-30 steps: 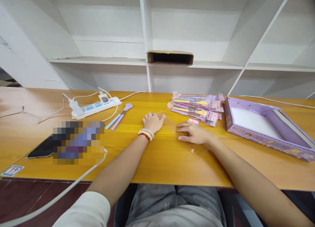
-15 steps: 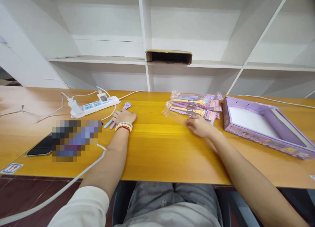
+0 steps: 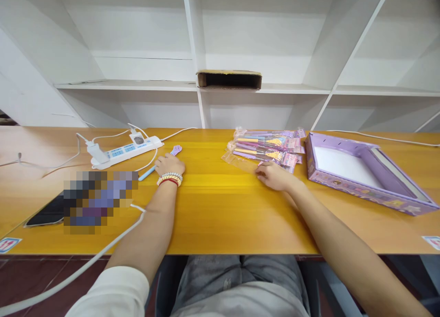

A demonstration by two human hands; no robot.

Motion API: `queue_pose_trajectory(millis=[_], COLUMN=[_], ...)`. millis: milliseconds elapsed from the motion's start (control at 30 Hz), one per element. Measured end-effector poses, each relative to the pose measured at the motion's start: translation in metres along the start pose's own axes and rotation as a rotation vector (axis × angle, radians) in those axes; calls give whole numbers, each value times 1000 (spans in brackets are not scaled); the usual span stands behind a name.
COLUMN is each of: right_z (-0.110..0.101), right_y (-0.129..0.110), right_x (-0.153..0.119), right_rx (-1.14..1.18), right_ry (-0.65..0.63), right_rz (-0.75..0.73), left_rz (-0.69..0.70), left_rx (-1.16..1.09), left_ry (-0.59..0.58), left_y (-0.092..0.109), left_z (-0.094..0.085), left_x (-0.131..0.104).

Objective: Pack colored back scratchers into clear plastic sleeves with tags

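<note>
My left hand (image 3: 169,166) lies over a purple back scratcher with a hand-shaped head (image 3: 176,150), its fingers closed round it. A light blue handle (image 3: 147,172) sticks out at the left of the hand. My right hand (image 3: 273,176) is curled with thumb and fingers together at the front edge of a clear plastic bag (image 3: 240,162). This bag lies with several packaged back scratchers (image 3: 264,145) that have yellow, blue and purple heads and pink cards. The fingers hide part of the bag.
A purple open box (image 3: 343,186) stands at the right. To the left are a white power strip (image 3: 127,148) with cables, a black phone (image 3: 46,211) and a blurred-out patch. A cardboard box (image 3: 229,80) sits on the white shelf behind the desk. A thick white cable (image 3: 103,243) crosses near my left arm.
The view has shifted slightly. The purple handle that showed beside the blue one below my left hand is now out of sight. My right hand stays at the bag's edge.
</note>
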State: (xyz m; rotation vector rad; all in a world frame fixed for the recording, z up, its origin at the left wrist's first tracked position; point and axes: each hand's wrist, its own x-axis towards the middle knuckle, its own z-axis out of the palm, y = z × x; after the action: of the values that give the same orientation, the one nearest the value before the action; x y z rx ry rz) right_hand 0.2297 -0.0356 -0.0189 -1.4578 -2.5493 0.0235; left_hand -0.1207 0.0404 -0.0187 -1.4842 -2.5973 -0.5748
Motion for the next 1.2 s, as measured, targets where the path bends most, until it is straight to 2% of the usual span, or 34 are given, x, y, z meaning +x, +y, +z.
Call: queue_pose_trajectory(millis=[200,267,367,433,533,667,933,1067,1200], right_z=[-1,0,0,-1,-4,-7,-2,1,4], right_y=[-2,-1,-2,-3,-8,-14,-28,-28,-26], right_x=[1,1,1,1,1,1,3,5,6], right_rx=[-73,-100,-99,-32,185,461,707,768,767], right_ry=[-14,-9,24,120,330,455,405,369,343], right_rz=[60,73,100,137,207,239,150,171,179], left_rz=[137,242,448,644,952,1196,1343,1329,1249], left_rx=[-32,-42,-118,-206,-270,-297,-354,-359,-295], left_ry=[-146,-95,40,73,55,8,-2,-26,-67], left_y=[9,16,29,39,49,57,64,66,69], left_z=[-3,-3,-7,-13,-23,-28,-24,-25,-25], left_x=[-9,-16,-30,-42,-63,-87,-105,-109,-114])
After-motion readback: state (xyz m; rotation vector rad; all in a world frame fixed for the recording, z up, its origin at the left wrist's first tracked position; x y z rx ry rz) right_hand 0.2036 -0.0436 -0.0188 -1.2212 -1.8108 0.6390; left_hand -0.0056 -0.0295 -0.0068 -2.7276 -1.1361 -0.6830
